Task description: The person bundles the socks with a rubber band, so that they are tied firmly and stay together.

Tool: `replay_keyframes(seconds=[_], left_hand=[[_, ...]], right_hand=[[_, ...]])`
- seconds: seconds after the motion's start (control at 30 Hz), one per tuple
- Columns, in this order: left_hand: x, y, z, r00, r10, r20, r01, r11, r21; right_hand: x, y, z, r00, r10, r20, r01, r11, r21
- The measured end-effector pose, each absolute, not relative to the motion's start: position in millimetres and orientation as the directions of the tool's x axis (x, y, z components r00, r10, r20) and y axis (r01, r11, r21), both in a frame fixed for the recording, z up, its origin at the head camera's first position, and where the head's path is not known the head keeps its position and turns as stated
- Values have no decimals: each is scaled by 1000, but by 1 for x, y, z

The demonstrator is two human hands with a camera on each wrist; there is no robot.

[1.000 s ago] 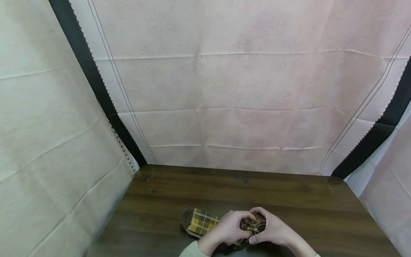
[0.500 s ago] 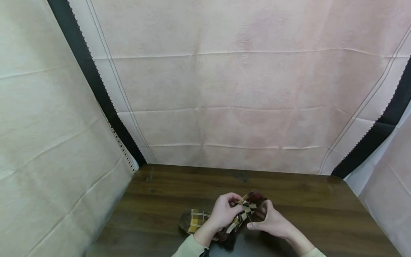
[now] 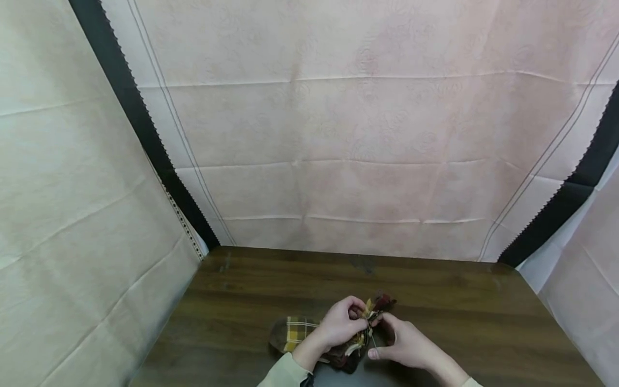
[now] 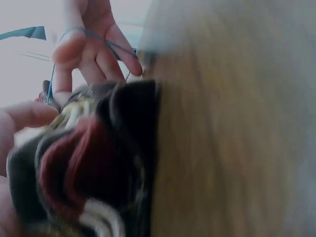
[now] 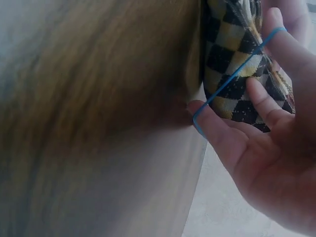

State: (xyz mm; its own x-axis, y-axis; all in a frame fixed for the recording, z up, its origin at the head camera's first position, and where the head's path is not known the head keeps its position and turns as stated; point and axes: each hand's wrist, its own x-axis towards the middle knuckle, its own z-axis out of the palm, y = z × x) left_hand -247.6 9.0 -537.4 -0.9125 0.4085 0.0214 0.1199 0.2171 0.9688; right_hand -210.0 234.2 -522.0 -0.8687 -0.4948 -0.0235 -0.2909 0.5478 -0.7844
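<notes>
In the head view my left hand grips a gathered bunch of plaid knit socks, its thumb and fingers pinching the fabric. A dark red, ruffled end sticks out beyond the pinch. Spread apart close on the right is my right hand. A blue rubber band is stretched between its thumb and a finger, while another finger touches the checkered fabric. The left wrist view shows folded dark, red and white layers below the left fingers.
Left of the hands, a yellow plaid part with a rounded brown end lies on the dark wooden table. Pale fabric walls enclose the table at the back and both sides.
Both hands first met over the bunch near the table; they then moved apart with the ruffled end raised between them. The rubber band now stretches from the right hand beside the bunch.
</notes>
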Motion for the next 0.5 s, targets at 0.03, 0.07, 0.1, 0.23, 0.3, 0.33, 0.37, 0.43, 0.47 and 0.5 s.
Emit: replay_keyframes(seconds=[0.03,0.07,0.1,0.23,0.3,0.33,0.37,0.43,0.47,0.5], left_hand=[[-248,9,-536,-907,421,14,117,219,969],[-248,8,-535,-903,430,9,117,225,967],[-248,8,-534,-902,432,5,116,232,966],[-250,9,-536,-908,418,-3,126,279,952],[-251,10,-538,-915,404,12,147,306,941],[-252,10,-539,-917,397,26,163,315,935],[-253,11,-540,-920,389,44,183,328,927],[-254,13,-541,-924,372,82,220,345,912],[-254,13,-542,-928,358,100,235,357,904],[-255,14,-542,-934,340,114,243,365,899]], right_hand=[[-210,235,-521,-869,-494,-26,-294,558,-776],[-210,235,-521,-869,-495,-27,-298,566,-769],[-209,235,-520,-868,-495,-29,-301,572,-763],[-210,234,-520,-866,-499,-35,-306,585,-751],[-210,233,-520,-865,-499,-44,-302,589,-750],[-210,233,-519,-865,-499,-47,-302,593,-746],[-210,232,-519,-865,-500,-46,-306,598,-741],[-211,232,-518,-863,-503,-41,-318,605,-730],[-211,232,-518,-861,-506,-42,-319,604,-731],[-211,232,-517,-857,-513,-39,-329,605,-725]])
